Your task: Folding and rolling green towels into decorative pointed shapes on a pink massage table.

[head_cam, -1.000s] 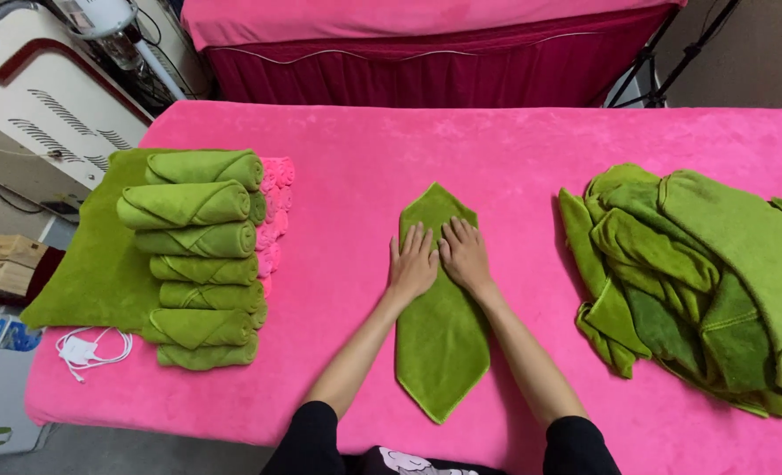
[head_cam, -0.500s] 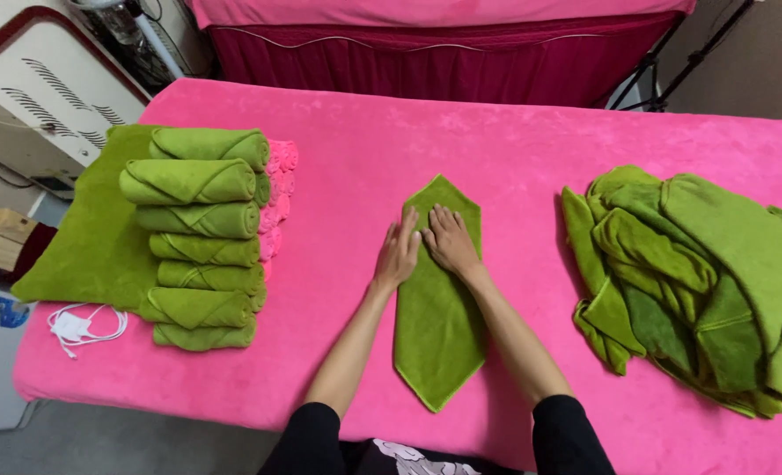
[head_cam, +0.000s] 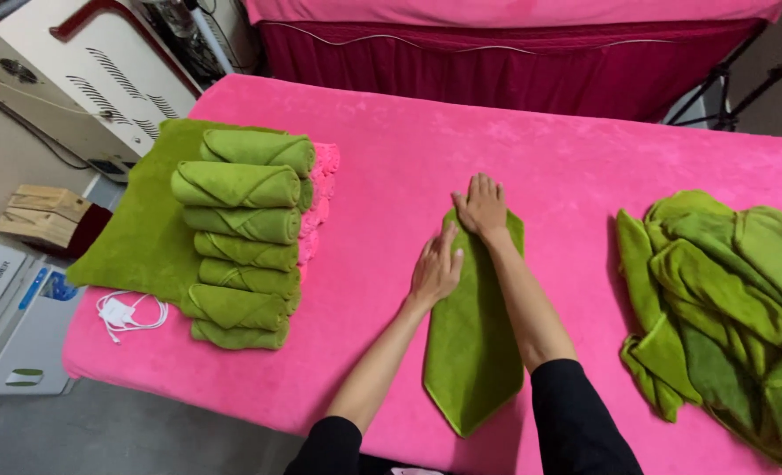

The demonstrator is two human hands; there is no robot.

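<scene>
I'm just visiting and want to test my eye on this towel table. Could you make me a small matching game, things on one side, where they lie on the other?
Things:
1. rolled green towels
2. loose green towels
3. white cable
4. folded green towel

Places:
A. heaped at the table's right side
B. under both hands, mid-table
C. stacked in a row on a flat green towel, left
D. near the table's left front corner

Pairs: 1-C, 2-A, 3-D, 4-B

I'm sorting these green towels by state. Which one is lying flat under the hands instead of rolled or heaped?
The folded green towel mid-table, pointed at its near end; both hands press on it. Others are rolled or heaped.
</scene>
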